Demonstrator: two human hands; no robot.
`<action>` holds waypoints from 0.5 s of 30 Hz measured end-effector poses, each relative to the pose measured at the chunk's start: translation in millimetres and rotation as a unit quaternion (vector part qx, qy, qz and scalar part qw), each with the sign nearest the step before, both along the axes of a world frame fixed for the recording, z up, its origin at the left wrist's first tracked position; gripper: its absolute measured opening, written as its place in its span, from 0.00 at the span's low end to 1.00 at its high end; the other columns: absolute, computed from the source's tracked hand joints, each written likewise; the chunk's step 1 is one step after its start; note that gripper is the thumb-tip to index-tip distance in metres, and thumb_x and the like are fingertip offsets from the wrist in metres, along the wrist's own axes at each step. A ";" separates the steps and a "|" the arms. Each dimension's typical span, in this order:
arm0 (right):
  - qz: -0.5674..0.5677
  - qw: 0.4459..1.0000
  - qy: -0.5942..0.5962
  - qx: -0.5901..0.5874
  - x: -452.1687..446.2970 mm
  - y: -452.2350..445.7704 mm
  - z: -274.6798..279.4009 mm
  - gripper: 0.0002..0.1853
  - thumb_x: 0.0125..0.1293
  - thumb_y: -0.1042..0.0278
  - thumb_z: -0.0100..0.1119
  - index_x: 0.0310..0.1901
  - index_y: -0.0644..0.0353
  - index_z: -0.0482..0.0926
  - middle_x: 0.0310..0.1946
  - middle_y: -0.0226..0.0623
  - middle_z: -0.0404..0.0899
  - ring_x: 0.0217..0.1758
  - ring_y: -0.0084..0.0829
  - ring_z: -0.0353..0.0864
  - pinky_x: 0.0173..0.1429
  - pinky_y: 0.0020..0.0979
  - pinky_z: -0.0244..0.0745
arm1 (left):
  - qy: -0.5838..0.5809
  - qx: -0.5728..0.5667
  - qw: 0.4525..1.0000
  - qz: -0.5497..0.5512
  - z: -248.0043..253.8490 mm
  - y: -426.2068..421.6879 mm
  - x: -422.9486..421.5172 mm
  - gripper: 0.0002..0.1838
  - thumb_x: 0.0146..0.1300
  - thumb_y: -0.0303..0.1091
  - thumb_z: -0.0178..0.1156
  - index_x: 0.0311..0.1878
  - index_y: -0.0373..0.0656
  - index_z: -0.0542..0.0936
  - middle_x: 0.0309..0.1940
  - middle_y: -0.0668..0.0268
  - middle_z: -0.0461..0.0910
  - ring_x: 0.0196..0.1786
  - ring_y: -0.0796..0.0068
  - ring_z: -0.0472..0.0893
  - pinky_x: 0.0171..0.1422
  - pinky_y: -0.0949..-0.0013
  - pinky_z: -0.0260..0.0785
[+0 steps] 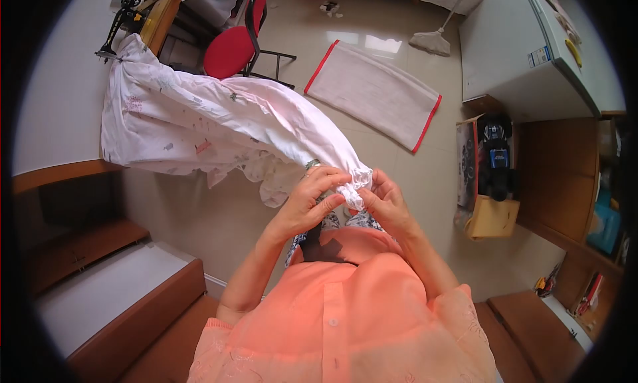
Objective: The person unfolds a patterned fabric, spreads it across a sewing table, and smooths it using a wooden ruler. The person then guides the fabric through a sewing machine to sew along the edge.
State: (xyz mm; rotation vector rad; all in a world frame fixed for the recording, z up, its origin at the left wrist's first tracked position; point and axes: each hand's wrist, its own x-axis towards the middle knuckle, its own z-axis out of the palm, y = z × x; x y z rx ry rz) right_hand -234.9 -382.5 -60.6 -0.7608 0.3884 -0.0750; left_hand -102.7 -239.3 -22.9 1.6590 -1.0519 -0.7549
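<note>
A long white printed cloth stretches from the black sewing machine at upper left down to my hands. Its near end is bunched up in front of my waist. My left hand pinches the gathered end from the left, thumb toward the middle. From the other side, my right hand grips the same bunched edge between thumb and fingers. Between the two hands the fabric is crumpled into folds, and the fingertips partly hide it.
A red chair stands beside the sewing table. On the tiled floor lies a pale mat with red edges; a mop rests behind it. To the right are a white fridge, a box and a wooden cabinet.
</note>
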 end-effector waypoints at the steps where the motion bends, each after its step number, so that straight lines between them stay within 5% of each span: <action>1: 0.007 1.000 -0.002 0.000 -1.6 -2.7 0.5 0.11 0.66 0.71 0.58 0.46 0.65 0.70 0.37 0.36 0.77 0.37 0.23 0.80 0.41 0.26 0.79 | 0.012 0.003 1.000 -0.003 -0.4 -1.4 -2.6 0.15 0.60 0.33 0.62 0.49 0.38 0.78 0.44 0.60 0.77 0.50 0.64 0.72 0.58 0.64 0.63; 13: 0.026 0.998 0.057 -0.009 -6.6 -18.3 10.0 0.13 0.65 0.68 0.60 0.43 0.64 0.68 0.30 0.34 0.78 0.29 0.21 0.79 0.32 0.22 0.77 | 0.037 0.073 0.993 -0.083 8.4 -10.2 -5.9 0.11 0.55 0.31 0.66 0.39 0.39 0.77 0.31 0.67 0.75 0.39 0.71 0.72 0.46 0.70 0.64; 15: 0.021 0.997 0.071 -0.009 -7.5 -16.9 6.9 0.12 0.65 0.68 0.60 0.43 0.64 0.68 0.29 0.34 0.78 0.26 0.20 0.78 0.30 0.23 0.76 | 0.241 0.082 0.967 -0.024 8.3 -12.0 -11.9 0.10 0.57 0.33 0.65 0.39 0.39 0.77 0.30 0.69 0.75 0.36 0.75 0.72 0.43 0.72 0.64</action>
